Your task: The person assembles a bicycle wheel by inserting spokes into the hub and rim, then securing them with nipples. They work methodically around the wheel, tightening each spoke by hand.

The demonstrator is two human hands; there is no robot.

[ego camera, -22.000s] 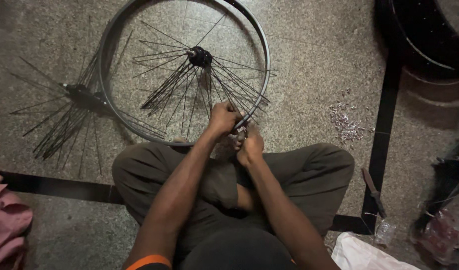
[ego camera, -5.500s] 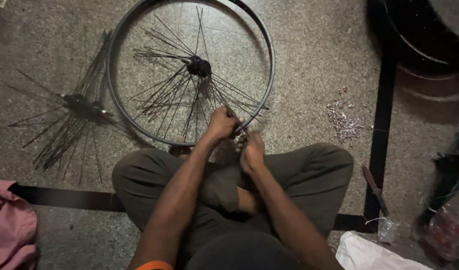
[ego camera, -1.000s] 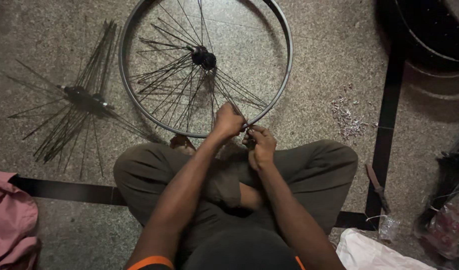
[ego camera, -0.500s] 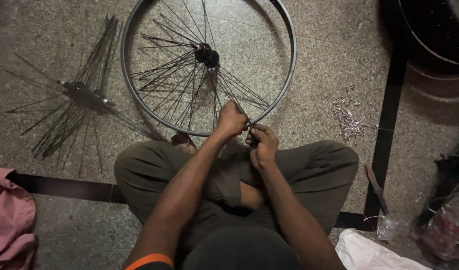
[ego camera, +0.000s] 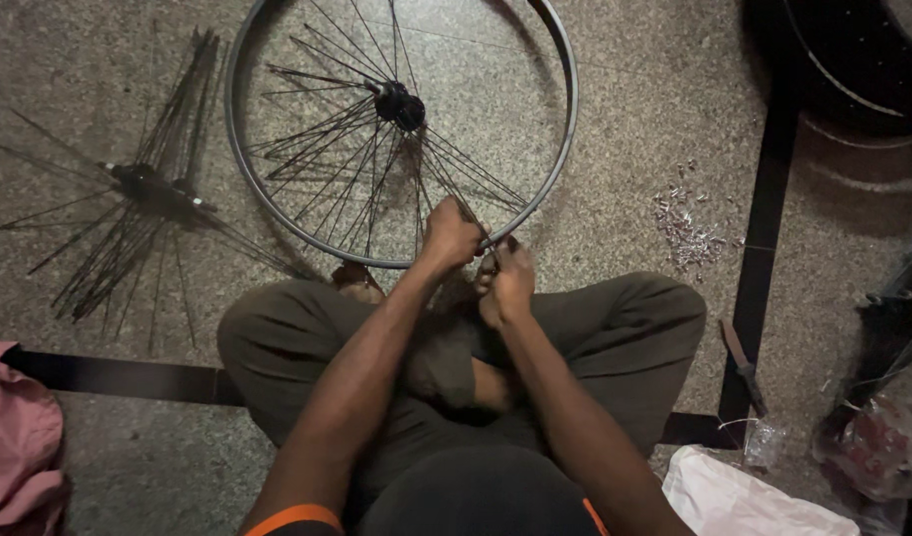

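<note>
I sit cross-legged on the speckled stone floor [ego camera: 625,129], and my two hands meet at the near edge of the bicycle wheel rim [ego camera: 567,129], just above the middle of the frame. My left hand [ego camera: 452,236] is clenched with its fingers curled over the lower arc of the rim, where several spokes [ego camera: 456,174] come down from the black hub [ego camera: 400,104]. My right hand [ego camera: 507,283] sits just beside it, touching it, its fingers pinched shut on something small at the rim; what they hold is too small and dark for me to tell. The rim lies flat on the floor in the upper middle of the frame, its near edge against my shins, with the hub above centre and loose spokes fanning out from it, some reaching the rim and some not.

At the left of the frame lies a second hub with loose spokes [ego camera: 143,189] splayed across the floor, well apart from my hands. A small scatter of pale metal bits [ego camera: 689,228] lies to the right of the rim. A black strip in the floor [ego camera: 764,199] runs down the right side, and a tool with a brown handle [ego camera: 742,362] lies by my right knee. A pink cloth [ego camera: 14,437] is at the lower left, a white plastic bag [ego camera: 744,496] at the lower right.
</note>
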